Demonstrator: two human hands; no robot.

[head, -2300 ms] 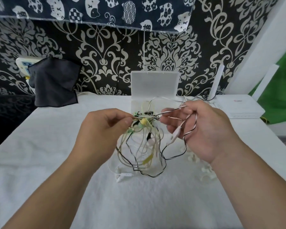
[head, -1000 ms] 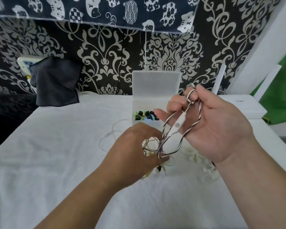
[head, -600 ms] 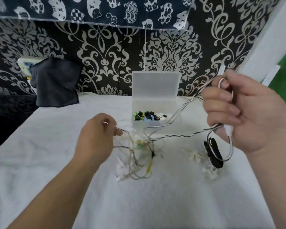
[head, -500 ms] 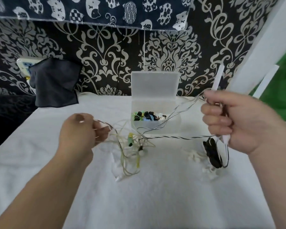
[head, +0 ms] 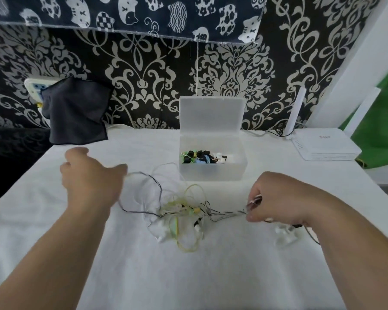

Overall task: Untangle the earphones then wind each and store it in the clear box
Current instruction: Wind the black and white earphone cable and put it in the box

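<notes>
R hand (head: 276,198) now down low, pinching striped cord (head: 231,213) toward 3 o'clock; L hand (head: 90,175) blurred at 10, grip unclear. The tangle (head: 184,211), at the box's (head: 211,173) 6, looks looser, not free yet.

Clear box (head: 213,173): lid raised, interior reachable from above. Directly before it, the earphone tangle (head: 184,213) sprawls across the desk (head: 188,276); bare surface lies nearer. Right of box: white router (head: 327,148). Left-rear: dark cloth (head: 76,113).
</notes>
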